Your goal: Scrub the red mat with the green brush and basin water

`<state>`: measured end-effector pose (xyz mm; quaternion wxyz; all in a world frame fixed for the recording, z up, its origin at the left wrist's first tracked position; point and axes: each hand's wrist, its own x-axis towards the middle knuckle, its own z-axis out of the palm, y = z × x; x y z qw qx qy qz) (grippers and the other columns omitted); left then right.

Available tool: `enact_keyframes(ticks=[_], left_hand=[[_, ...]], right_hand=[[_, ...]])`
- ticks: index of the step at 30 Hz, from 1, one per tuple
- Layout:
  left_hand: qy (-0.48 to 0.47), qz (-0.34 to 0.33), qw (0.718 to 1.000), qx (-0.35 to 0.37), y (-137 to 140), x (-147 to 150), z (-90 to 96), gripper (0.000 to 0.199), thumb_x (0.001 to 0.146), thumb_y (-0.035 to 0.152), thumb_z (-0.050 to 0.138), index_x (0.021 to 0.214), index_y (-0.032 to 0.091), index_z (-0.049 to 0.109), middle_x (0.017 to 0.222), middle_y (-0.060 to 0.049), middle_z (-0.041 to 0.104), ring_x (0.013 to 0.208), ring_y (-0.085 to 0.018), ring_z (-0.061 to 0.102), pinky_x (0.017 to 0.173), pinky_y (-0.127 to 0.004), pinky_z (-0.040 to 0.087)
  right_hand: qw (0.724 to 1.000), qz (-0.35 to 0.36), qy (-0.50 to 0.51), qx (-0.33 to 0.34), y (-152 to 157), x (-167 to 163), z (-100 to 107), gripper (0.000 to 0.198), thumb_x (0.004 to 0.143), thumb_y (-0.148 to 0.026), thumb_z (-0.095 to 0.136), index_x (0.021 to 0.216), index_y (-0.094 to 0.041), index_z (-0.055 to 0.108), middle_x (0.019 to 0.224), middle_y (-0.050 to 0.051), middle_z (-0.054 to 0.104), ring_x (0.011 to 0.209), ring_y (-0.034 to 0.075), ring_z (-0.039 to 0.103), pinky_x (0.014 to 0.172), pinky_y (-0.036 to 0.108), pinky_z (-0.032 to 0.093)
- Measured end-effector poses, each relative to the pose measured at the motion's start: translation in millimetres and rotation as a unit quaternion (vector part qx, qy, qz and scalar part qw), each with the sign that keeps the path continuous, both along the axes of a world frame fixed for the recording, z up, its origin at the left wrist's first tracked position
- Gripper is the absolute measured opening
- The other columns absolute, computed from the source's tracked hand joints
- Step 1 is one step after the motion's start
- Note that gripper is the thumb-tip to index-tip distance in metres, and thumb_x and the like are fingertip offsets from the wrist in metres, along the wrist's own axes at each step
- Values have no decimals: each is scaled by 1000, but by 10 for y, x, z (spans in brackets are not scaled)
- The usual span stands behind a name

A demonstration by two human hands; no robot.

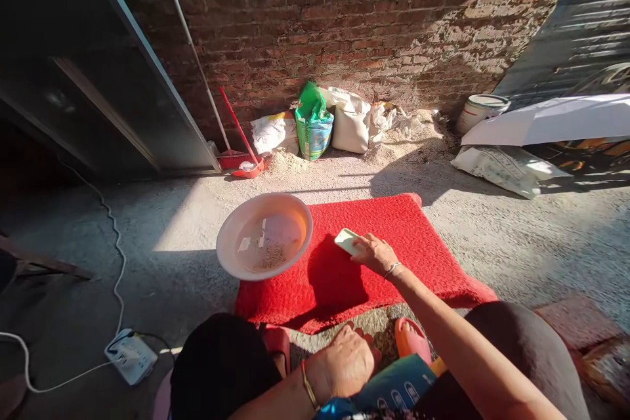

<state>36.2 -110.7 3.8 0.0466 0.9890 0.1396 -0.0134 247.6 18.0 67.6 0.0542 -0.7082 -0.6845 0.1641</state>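
Observation:
My right hand reaches over a red fleecy cloth, its fingers closed on the near end of a pale green phone. The phone is low over the cloth; whether it touches is unclear. Close to my lap, my left hand is curled with the knuckles up, and its fingertips are hidden. Beneath that hand and to its right lies a teal printed packet or cloth. A pale pink basin stands at the cloth's left side, with small grains and a few whitish pieces inside.
Along the brick wall are a green sack, a white sack, a red dustpan and a lidded bucket. A power strip with a white cord lies at left. Bricks lie at right.

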Motion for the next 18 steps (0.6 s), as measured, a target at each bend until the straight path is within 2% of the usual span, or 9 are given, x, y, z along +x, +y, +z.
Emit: enact_keyframes(ticks=[2,4,6,7,8,10,14,16,18], left_hand=[[12,5,1000,8,26,7,146,21,102,21,58,86,18,71,81,-6,68,82,-20,63,93,-41,45],[12,11,1000,10,67,-2,270,17,103,22,57,91,19,70,86,-5,68,86,-20,64,94,-40,44],[13,23,1000,5,116,-17,346,13,103,21,58,94,19,68,91,-4,70,88,-21,65,90,-38,45],[16,27,1000,-1,141,-23,365,12,102,21,58,94,20,67,92,-4,70,89,-21,65,87,-38,45],[16,31,999,-5,164,-27,373,11,102,21,58,94,20,66,92,-4,70,89,-21,65,86,-38,45],[10,38,999,-9,200,-29,366,11,103,20,57,94,20,64,94,-4,71,91,-22,66,86,-37,46],[-13,41,999,5,244,-9,307,11,104,20,55,100,21,65,94,-3,71,89,-20,66,89,-38,48],[-40,45,998,23,278,14,274,11,103,18,55,103,21,66,94,-2,71,88,-20,66,90,-38,49],[-77,64,994,48,342,40,243,13,102,16,56,99,21,67,96,-3,71,92,-20,66,91,-38,51]], right_hand=[[991,-133,-25,-4,-105,669,-1,46,91,-45,73,134,-29,70,125,10,69,110,26,70,90,35,53],[964,-259,-62,-15,-265,1265,28,49,92,-52,69,133,-26,71,123,13,69,103,29,73,85,37,55],[933,-344,-100,-24,-416,1629,82,51,93,-57,64,131,-24,73,121,15,70,98,31,73,84,42,56],[925,-363,-108,-25,-468,1684,112,52,93,-58,62,130,-24,73,119,15,70,97,31,73,84,43,56],[925,-365,-106,-20,-499,1645,139,52,93,-59,61,130,-24,73,119,15,70,96,31,73,84,43,56],[946,-315,-76,3,-483,1297,171,50,94,-57,61,132,-25,71,120,13,69,96,28,72,85,40,55],[995,-94,-4,38,-221,48,137,44,95,-49,68,133,-27,71,123,11,67,106,25,69,94,34,50],[999,-7,17,36,-58,-431,100,44,96,-51,68,134,-28,70,126,11,66,112,25,66,101,36,46],[999,27,27,28,67,-585,67,45,97,-53,67,135,-29,69,129,10,65,116,25,65,105,37,44]])
